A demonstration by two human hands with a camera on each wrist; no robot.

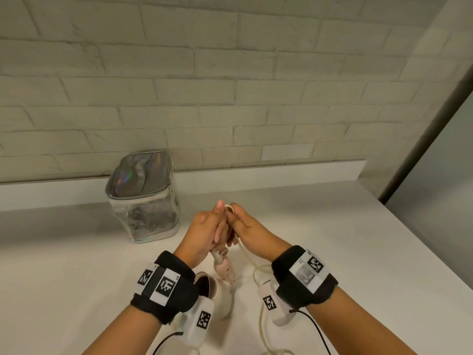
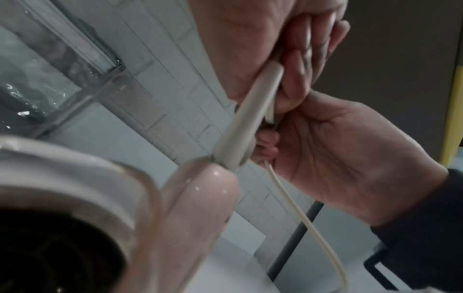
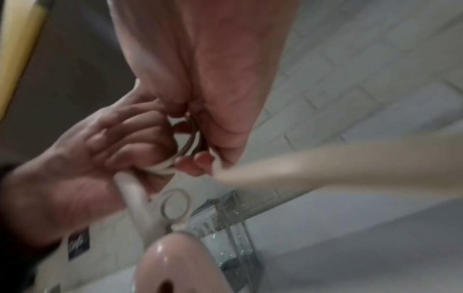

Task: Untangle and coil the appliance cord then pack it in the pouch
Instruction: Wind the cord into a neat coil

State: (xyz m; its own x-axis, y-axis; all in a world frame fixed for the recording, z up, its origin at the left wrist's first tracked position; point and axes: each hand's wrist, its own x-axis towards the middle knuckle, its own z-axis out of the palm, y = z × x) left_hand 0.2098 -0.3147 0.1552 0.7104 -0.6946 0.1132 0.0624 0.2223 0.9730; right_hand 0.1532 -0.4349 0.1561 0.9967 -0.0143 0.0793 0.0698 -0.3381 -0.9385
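Note:
A pink appliance (image 1: 225,271) hangs by its cream cord (image 1: 247,257) just above the white counter (image 1: 358,252), under my two hands. My left hand (image 1: 207,231) grips the cord's thick sleeve (image 2: 248,123) and a small bundle of loops. My right hand (image 1: 245,226) pinches a loop of the cord (image 1: 229,208) at the top of the bundle. More cord trails from the right hand down to the counter's near edge (image 1: 261,321). The pouch (image 1: 144,198), clear-sided with a shiny silver lid, stands zipped at the back left against the wall.
A brick wall (image 1: 230,85) with a low white ledge (image 1: 256,175) runs behind the counter. The counter's right edge (image 1: 422,247) drops off beside a grey panel. Bare counter lies to the right of my hands and in front of the pouch.

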